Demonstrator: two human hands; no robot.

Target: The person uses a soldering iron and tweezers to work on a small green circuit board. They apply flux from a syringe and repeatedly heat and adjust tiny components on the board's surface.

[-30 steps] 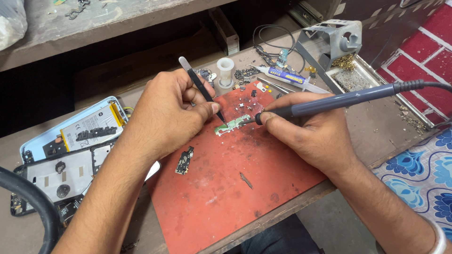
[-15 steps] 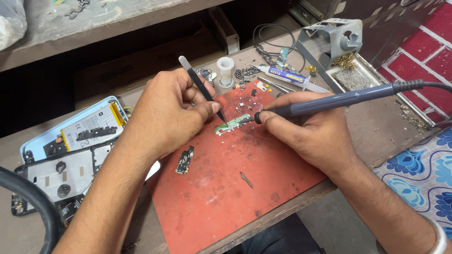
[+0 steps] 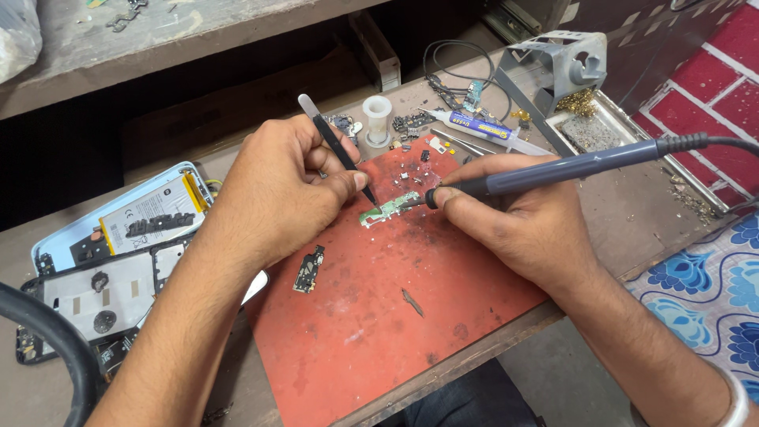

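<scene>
The step in hand looks like soldering on the small green circuit board (image 3: 389,210), which lies near the far edge of the red rubber mat (image 3: 379,316) on the desk (image 3: 632,213). The left hand (image 3: 277,190) grasps black tweezers (image 3: 336,154), pinning the board; the right hand (image 3: 522,225) grips a grey soldering iron (image 3: 553,170), tip at the board's right end. The next move calls for steady hands. The board's long axis runs left-right, right end slightly farther.

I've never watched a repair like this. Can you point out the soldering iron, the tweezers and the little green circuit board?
soldering iron (image 3: 553,170): head view, middle of its grey-blue handle.
tweezers (image 3: 336,146): head view, on the black shaft above the fingers.
green circuit board (image 3: 389,210): head view, centre of the board on the red mat.
</scene>
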